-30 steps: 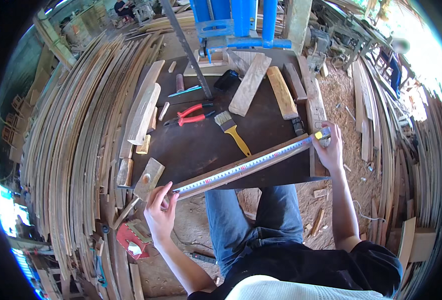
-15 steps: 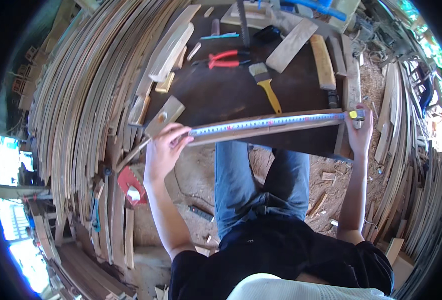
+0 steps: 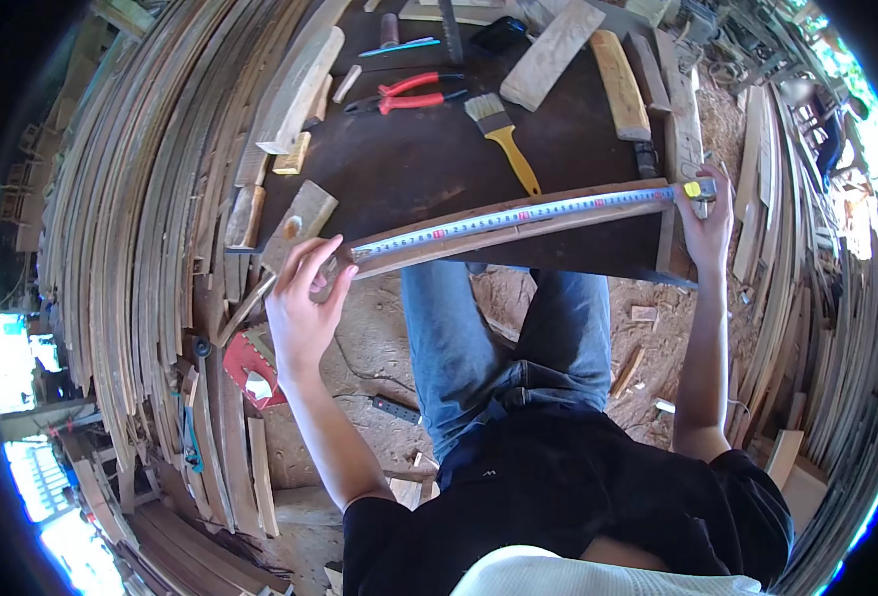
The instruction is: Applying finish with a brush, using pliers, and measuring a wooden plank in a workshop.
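A long wooden strip (image 3: 488,236) lies across the near side of the dark worktable, tilted up toward the right. Along it runs a pulled-out tape measure (image 3: 548,209), its blade facing up. My left hand (image 3: 305,308) has its thumb and forefinger around the strip's left end, beside the tape's tip. My right hand (image 3: 707,228) is closed on the yellow and dark case of the tape measure at the strip's right end. Just beyond the strip lies a paintbrush (image 3: 510,154) with a yellow handle.
On the worktable (image 3: 379,179) lie red-handled pliers (image 3: 414,91), a saw blade (image 3: 450,35) and wood blocks (image 3: 553,55). A board with a hole (image 3: 305,219) sits by my left hand. Long planks (image 3: 151,199) are stacked at left. A power strip (image 3: 395,408) lies on the floor.
My left thumb and forefinger have spread from their pinch at the tape's tip to the strip's end. The whole view has shifted, with table things appearing higher and farther left.
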